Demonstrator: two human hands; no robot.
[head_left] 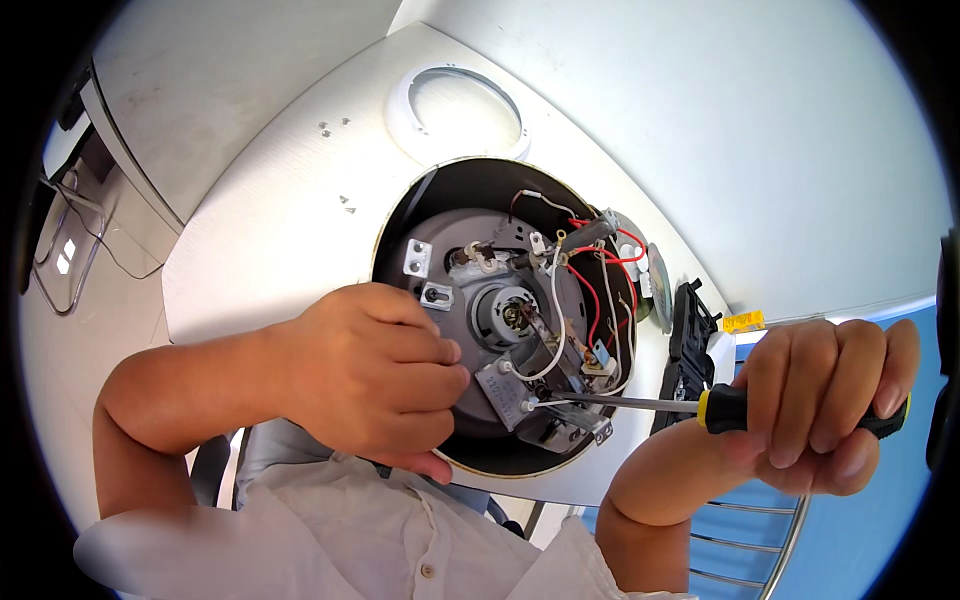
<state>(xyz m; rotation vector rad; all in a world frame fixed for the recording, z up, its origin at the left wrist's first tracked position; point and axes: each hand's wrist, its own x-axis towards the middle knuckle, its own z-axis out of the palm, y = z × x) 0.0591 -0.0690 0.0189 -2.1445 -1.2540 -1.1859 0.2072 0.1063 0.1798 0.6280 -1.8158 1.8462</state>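
An opened round appliance, which looks like a rice cooker turned bottom up, shows its dark shell (400,215), grey inner pan (455,225) and red and white wires (640,250). My left hand (385,375) is closed over the near left rim, fingers inside and thumb outside. In my right hand (820,400) is a screwdriver (725,408) with a black and yellow handle. Its shaft reaches left across the rim into the shell. The tip lies among the wires and metal brackets beside a flat grey component (503,393); whether it touches a screw I cannot tell.
A white ring-shaped cover (405,125) lies at the back of the white table (260,230). Several small screws (325,129) are scattered to its left. Right of the appliance are a black tool case (690,335), a disc (660,285) and a yellow packet (743,322). Walls stand behind.
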